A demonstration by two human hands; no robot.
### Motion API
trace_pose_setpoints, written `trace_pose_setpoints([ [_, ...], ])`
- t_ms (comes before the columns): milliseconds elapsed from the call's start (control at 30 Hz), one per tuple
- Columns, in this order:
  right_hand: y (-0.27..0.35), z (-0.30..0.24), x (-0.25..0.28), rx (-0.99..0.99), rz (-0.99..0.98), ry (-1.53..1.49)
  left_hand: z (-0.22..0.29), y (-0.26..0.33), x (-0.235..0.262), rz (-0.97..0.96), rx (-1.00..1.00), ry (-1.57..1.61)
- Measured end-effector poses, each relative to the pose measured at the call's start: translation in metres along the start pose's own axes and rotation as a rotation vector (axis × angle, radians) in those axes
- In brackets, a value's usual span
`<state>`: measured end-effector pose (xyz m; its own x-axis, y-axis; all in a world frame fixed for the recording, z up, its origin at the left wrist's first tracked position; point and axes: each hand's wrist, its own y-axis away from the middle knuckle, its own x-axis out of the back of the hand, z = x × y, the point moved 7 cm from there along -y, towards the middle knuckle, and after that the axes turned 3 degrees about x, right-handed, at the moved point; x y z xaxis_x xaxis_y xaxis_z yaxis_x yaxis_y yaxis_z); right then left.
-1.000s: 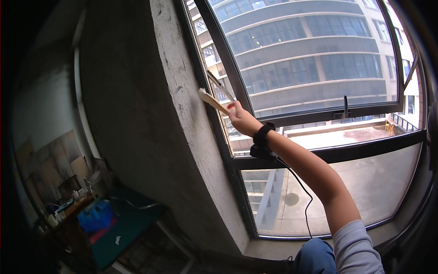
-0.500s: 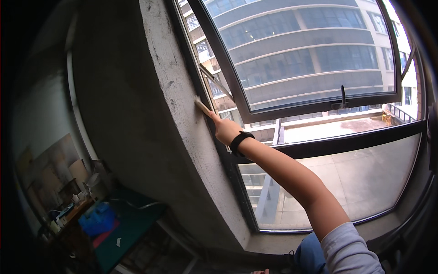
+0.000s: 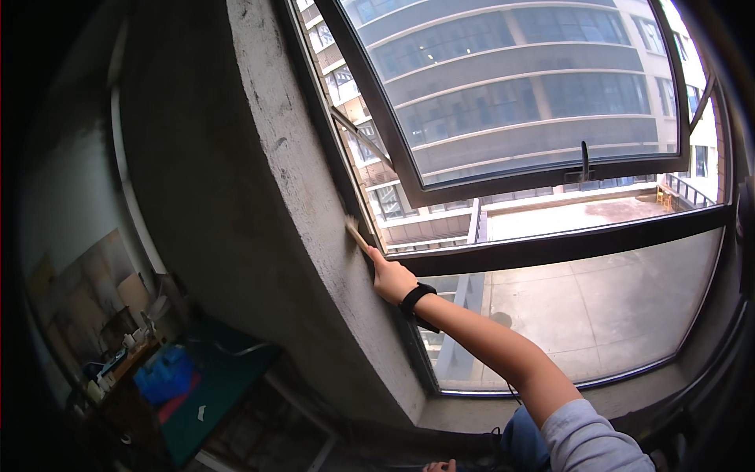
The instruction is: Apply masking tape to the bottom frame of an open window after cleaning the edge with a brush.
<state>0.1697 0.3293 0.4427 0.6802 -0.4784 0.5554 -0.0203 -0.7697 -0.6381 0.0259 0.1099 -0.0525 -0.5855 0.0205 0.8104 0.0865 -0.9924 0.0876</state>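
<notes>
My right hand [image 3: 393,278], with a black band on its wrist, is closed round the wooden handle of a small brush [image 3: 359,235]. The brush's pale bristles rest against the rough grey plaster wall [image 3: 303,185] beside the dark window frame [image 3: 503,256]. The hand is at the frame's left side, by the horizontal bar. Only a bit of my left hand [image 3: 440,466] shows at the lower edge, near a blue-jeaned leg [image 3: 524,440]; its fingers are mostly cut off, so its grip cannot be made out.
The upper window sash [image 3: 543,178] is tilted outward, with a handle [image 3: 585,163] on its lower rail. Below the bar is a fixed pane [image 3: 582,315]. At lower left stands a green-topped table [image 3: 224,385] with a blue plastic bag [image 3: 165,376] and cluttered small things.
My right hand has moved down along the plaster edge with the brush, from above the frame's horizontal bar to about its level. The view has shifted slightly.
</notes>
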Motion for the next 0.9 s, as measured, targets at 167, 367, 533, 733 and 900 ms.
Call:
trace_pose_setpoints([
  [167, 0.030, 0.025, -0.024, -0.009, -0.068, 0.009, -0.003, 0.001, 0.001, -0.011, 0.023, 0.014],
  [367, 0.073, 0.057, -0.060, -0.100, -0.104, -0.054, -0.001, 0.007, 0.005, -0.037, 0.029, -0.015],
  [533, 0.105, 0.081, -0.079, -0.155, -0.157, -0.086, -0.004, 0.002, 0.004, -0.024, 0.014, -0.007],
  [733, 0.194, 0.141, -0.105, -0.276, -0.559, -0.072, 0.001, 0.003, 0.008, -0.030, 0.004, -0.002],
  [900, 0.270, 0.175, -0.079, -0.233, -0.557, -0.006, 0.014, 0.010, 0.015, 0.082, -0.093, -0.097],
])
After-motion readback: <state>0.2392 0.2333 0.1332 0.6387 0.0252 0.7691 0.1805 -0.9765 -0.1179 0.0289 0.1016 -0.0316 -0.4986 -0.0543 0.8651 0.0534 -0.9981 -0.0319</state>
